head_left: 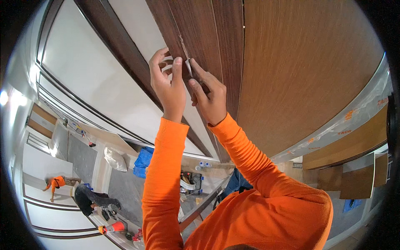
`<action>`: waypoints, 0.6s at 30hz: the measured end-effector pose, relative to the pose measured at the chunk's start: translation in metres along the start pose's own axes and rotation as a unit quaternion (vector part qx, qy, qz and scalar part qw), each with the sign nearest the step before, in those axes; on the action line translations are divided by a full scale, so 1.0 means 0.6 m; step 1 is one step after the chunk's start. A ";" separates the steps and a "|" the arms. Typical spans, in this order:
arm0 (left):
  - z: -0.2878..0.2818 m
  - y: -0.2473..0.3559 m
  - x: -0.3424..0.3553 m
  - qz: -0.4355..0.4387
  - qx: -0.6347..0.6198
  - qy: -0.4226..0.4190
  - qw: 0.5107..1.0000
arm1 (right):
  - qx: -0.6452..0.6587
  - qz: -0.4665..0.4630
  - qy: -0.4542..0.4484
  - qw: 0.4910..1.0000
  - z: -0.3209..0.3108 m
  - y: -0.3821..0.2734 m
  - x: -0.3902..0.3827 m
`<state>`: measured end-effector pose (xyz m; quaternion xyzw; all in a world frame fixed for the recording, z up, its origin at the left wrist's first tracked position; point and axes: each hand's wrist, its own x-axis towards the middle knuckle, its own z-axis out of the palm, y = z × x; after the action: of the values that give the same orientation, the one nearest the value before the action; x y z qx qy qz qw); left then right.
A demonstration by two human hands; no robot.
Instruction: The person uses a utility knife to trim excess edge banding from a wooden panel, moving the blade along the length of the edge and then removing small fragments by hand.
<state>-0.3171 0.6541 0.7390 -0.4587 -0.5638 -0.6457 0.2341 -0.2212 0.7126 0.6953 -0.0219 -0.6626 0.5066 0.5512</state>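
Right hand (211,93) fingers pinch a pale strip (188,67) near the dark board's (204,35) left edge; left hand (170,89) fingers curl alongside, grip unclear. The rough streak (183,45) above looks unfinished; the remainder I cannot judge.

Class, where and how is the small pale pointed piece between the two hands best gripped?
Probably pinch the pale piece across its broader upper end, coming from the right: it looks slim and tapers downward, and the left hand crowds its left side.
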 end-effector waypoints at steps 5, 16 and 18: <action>0.036 -0.048 -0.015 0.027 0.005 0.044 0.999 | -0.034 -0.046 0.013 0.998 -0.007 0.009 0.009; 0.063 -0.084 -0.024 0.164 0.103 0.128 0.973 | -0.039 -0.048 -0.007 0.998 -0.014 -0.001 0.020; 0.058 -0.088 -0.028 0.149 0.095 0.121 0.977 | -0.009 -0.009 -0.023 1.000 -0.015 -0.005 0.018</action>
<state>-0.3410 0.6965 0.6956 -0.4316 -0.5155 -0.5977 0.4367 -0.2170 0.7235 0.7041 -0.0094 -0.6799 0.4955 0.5405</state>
